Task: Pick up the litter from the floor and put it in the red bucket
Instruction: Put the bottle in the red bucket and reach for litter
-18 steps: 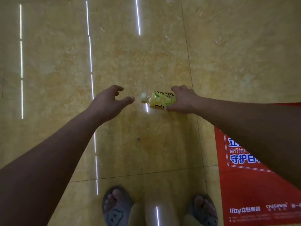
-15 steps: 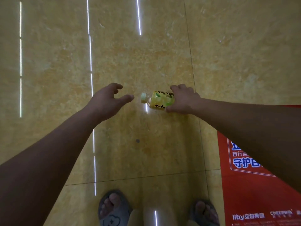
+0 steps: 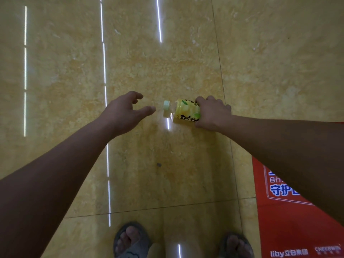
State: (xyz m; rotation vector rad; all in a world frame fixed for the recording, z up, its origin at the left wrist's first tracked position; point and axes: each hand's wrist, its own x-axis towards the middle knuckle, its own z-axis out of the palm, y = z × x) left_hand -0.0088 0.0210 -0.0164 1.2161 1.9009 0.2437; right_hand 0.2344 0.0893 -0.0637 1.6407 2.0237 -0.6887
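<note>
We are grasping the bottle (image 3: 187,111) with our right hand (image 3: 212,113), our left hand (image 3: 123,112) hanging released; gripped at one end, it risks slipping onto the glossy floor (image 3: 167,62).

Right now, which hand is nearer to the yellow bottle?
Right. The right hand is wrapped around the yellow bottle at its base end. The left hand is open beside the cap end, not touching it.

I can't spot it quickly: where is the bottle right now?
The bottle lies on the floor at mid-frame, its base in the right hand, its cap pointing at the open left hand.
</note>
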